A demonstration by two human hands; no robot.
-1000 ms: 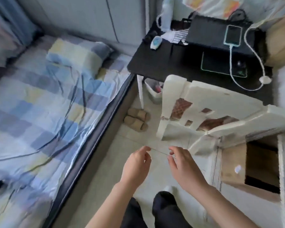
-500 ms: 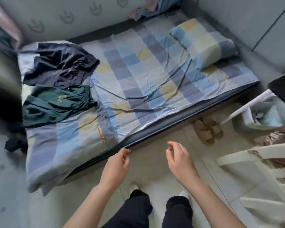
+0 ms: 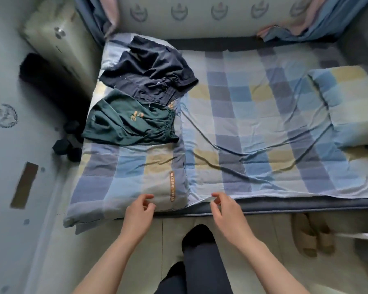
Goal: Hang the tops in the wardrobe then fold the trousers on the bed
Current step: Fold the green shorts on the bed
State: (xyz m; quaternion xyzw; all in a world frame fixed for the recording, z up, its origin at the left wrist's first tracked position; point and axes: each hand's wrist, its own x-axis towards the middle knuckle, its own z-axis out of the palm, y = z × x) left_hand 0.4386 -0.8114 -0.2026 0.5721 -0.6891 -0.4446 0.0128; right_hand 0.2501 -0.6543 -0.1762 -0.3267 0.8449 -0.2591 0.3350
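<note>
Two crumpled garments lie on the folded checked quilt at the bed's left end: a dark navy pair of trousers (image 3: 149,75) farther back and a dark green pair (image 3: 128,124) with yellow lettering nearer me. The bed (image 3: 253,128) has a blue, grey and yellow checked sheet. My left hand (image 3: 139,211) hovers over the quilt's near edge, fingers loosely curled, holding nothing. My right hand (image 3: 225,206) is over the bed's front edge beside it, fingers loosely curled and empty. Both hands are well short of the garments.
A checked pillow (image 3: 346,102) lies at the bed's right end. Tan slippers (image 3: 312,236) sit on the floor at the right. Dark dumbbells (image 3: 67,143) rest on the floor left of the bed. A pale cabinet (image 3: 57,39) stands at the back left.
My view has swung left from the desk and chair to face the bed squarely. Both hands have come forward to the bed's near edge, still empty.
</note>
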